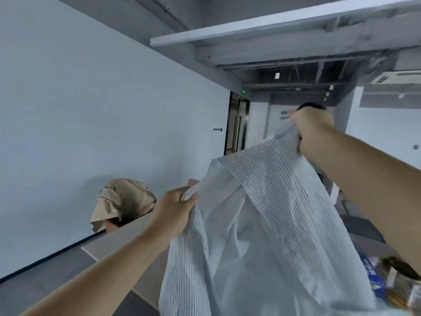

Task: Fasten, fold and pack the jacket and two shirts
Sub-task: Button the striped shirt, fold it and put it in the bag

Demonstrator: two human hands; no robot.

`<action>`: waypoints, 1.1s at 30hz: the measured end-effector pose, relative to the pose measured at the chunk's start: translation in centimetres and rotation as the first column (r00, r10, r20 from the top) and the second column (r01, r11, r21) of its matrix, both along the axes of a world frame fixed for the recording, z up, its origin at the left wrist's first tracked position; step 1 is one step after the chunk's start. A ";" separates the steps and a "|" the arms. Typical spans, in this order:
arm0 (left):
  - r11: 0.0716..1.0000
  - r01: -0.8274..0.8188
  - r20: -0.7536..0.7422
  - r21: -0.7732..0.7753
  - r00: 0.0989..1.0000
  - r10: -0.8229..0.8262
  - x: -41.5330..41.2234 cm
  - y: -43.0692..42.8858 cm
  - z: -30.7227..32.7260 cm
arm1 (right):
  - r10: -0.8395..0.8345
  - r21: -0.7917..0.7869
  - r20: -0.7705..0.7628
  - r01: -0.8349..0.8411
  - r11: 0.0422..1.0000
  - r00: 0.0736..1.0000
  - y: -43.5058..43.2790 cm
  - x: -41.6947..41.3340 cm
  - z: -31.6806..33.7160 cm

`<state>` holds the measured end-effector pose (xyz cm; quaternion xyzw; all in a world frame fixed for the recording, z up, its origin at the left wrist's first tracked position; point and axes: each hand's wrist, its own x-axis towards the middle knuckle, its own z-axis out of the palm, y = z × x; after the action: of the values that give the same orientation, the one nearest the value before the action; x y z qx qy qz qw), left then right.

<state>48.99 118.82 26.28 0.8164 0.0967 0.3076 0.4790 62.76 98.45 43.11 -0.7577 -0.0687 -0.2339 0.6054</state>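
Observation:
A white shirt with thin dark stripes [262,224] hangs in the air in front of me, held up by both hands. My left hand [174,207] grips a bunched edge of the shirt at its left shoulder. Higher up and further right, my right hand [313,127] grips the cloth near the collar. The shirt's lower part drops out of the frame. A tan jacket [123,201] lies draped over something at the far left end of the table [127,238].
A pale wall runs along the left, with a dark doorway [238,124] far behind. At the lower right corner stand a blue-and-white packet [373,277] and shiny cans [410,290], blurred. Dark furniture [362,226] shows behind the shirt on the right.

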 end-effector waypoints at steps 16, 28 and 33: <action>0.815 0.004 0.121 0.580 0.988 -0.092 1.4 -4.2 7.9 | 0.382 -0.675 -0.114 -0.354 0.648 0.917 2.4 -9.8 -10.0; 0.923 0.384 -0.178 0.003 0.909 -0.378 2.6 1.1 0.4 | 0.508 0.185 -0.339 -0.474 0.861 0.792 2.8 -4.5 -8.4; 0.848 0.386 -0.132 -0.363 0.880 -0.457 3.2 4.9 -0.2 | 0.402 -0.244 -0.160 -0.431 0.869 0.901 2.0 -4.5 -6.6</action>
<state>52.15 123.69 26.07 0.7551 0.0146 0.0847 0.6499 58.31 100.42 36.47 -0.8121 -0.2307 -0.0463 0.5340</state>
